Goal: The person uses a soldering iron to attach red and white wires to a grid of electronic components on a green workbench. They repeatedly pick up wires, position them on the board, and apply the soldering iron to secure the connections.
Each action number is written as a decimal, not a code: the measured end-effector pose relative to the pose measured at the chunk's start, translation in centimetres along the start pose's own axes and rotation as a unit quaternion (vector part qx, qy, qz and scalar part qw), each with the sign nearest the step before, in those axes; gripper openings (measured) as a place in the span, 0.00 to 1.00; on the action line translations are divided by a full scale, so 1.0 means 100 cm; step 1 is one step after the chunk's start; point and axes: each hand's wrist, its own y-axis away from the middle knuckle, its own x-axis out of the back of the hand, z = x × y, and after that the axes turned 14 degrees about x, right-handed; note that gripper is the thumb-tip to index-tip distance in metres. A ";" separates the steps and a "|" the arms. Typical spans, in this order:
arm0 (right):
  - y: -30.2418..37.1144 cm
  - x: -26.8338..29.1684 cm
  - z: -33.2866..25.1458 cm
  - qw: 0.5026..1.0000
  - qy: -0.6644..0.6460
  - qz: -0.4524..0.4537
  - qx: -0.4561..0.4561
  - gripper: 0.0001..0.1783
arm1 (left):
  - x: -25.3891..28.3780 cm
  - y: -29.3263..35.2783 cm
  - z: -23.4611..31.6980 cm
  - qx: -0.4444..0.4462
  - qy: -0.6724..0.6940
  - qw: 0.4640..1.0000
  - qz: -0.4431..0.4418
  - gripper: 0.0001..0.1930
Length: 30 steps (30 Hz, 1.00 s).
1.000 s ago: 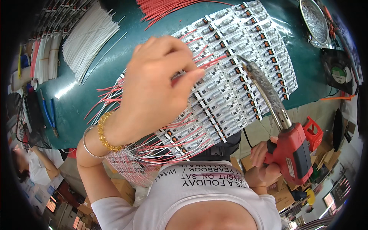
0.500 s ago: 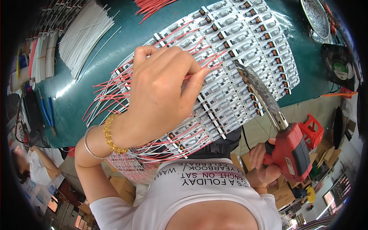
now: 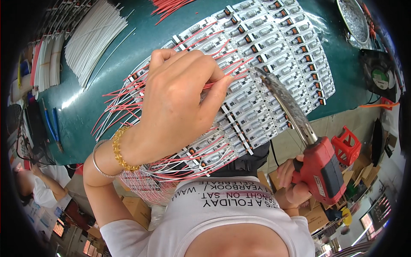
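My left hand [image 3: 180,103] is pinching thin red wires [image 3: 124,96] down on the white panel of small circuit boards [image 3: 274,51], which sits on the dark green table [image 3: 141,38]. Right hand [image 3: 291,180] is gripping the red soldering gun [image 3: 319,169] w/ its long metal tip just touching the boards next to my fingertips [image 3: 222,81]

I count two hands, my left hand [image 3: 180,103] and my right hand [image 3: 293,182]. I see one red soldering gun [image 3: 319,169], two bracelets [image 3: 112,155], one small fan [image 3: 379,79] and one metal dish [image 3: 355,19]. The little circuit boards [image 3: 274,55] and red wires [image 3: 124,103] are too many to count.
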 end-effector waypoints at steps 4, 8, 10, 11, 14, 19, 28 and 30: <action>-0.007 -0.008 -0.008 0.999 -0.016 0.021 -0.046 0.44 | -0.001 0.000 -0.001 -0.003 0.002 1.000 0.001 0.05; 0.014 0.016 0.012 0.999 -0.036 -0.015 -0.001 0.44 | -0.001 0.000 0.000 -0.006 0.001 1.000 0.003 0.05; 0.016 0.017 0.010 0.999 0.039 -0.035 -0.011 0.44 | -0.001 0.000 0.000 -0.005 -0.001 1.000 0.002 0.05; 0.014 0.018 0.007 0.998 0.057 -0.038 -0.015 0.44 | -0.001 0.000 0.000 -0.005 -0.002 1.000 0.004 0.06; 0.009 0.011 -0.001 0.997 0.061 -0.019 -0.035 0.45 | -0.003 0.000 0.000 -0.008 0.000 1.000 0.006 0.05; 0.000 0.001 -0.007 0.997 0.052 0.000 -0.057 0.47 | -0.002 0.000 -0.001 -0.009 0.000 1.000 0.009 0.05; -0.002 -0.009 -0.011 0.995 0.058 0.031 -0.075 0.49 | -0.004 0.000 -0.001 -0.012 0.001 1.000 0.011 0.05; -0.001 -0.009 -0.009 0.997 0.048 0.028 -0.051 0.50 | -0.003 0.001 -0.001 -0.012 -0.001 1.000 0.013 0.05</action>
